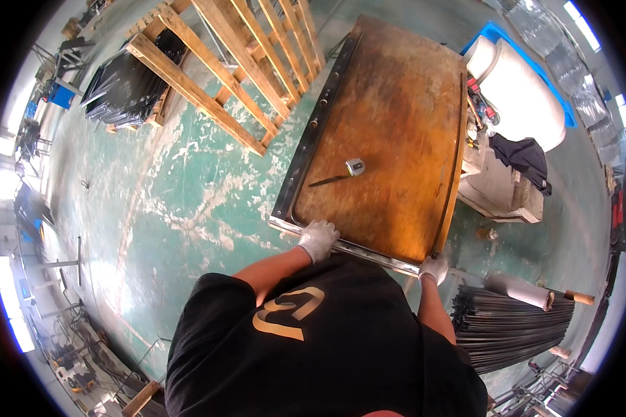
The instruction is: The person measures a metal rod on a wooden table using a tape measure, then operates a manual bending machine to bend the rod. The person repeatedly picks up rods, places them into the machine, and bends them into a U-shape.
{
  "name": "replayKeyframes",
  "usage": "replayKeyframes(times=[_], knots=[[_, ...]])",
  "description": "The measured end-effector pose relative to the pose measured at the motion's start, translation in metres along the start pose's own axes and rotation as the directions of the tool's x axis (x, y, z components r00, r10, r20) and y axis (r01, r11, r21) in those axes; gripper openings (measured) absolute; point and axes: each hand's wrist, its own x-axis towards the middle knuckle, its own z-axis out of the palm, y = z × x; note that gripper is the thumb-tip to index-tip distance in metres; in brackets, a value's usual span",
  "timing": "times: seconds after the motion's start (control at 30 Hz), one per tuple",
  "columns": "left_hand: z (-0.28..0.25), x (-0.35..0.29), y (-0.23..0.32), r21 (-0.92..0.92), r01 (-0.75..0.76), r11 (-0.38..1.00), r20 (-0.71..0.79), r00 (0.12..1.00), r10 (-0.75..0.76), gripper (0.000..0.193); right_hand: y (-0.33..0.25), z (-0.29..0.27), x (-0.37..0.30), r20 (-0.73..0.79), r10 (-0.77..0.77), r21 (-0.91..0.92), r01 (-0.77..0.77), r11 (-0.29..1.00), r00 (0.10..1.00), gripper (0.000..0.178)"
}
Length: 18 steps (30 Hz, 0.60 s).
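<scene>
A large rusty brown metal table top [389, 125] lies in front of me, with a dark metal strip [313, 128] along its left edge and a shiny metal bar [368, 251] along its near edge. My left hand [318, 238], in a white glove, grips the near edge by the left corner. At the near right corner my right hand [434, 267], also gloved, holds the same bar. A tape measure [355, 166] with a short length of dark tape pulled out lies on the table top, apart from both hands.
Wooden pallets [222, 62] lie on the green floor at the upper left beside dark metal sheets [122, 87]. White rolls [525, 90] on a blue pallet and a dark cloth [525, 156] sit at the right. A stack of dark bars [511, 326] lies at the lower right.
</scene>
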Motion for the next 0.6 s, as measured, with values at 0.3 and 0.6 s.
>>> replayKeyframes(times=[0.3,0.6], knots=[[-0.003,0.002,0.004,-0.017,-0.035,0.999,-0.006,0.999,0.035,0.028,0.009,0.007,0.005,-0.034,-0.031,0.004,0.031,1.0,0.999,0.033],[-0.009,0.001,0.007,0.017,-0.024,1.0,0.035,0.999,0.023,0.028,0.014,0.008,0.004,-0.024,-0.017,0.043,0.018,0.999,1.0,0.033]])
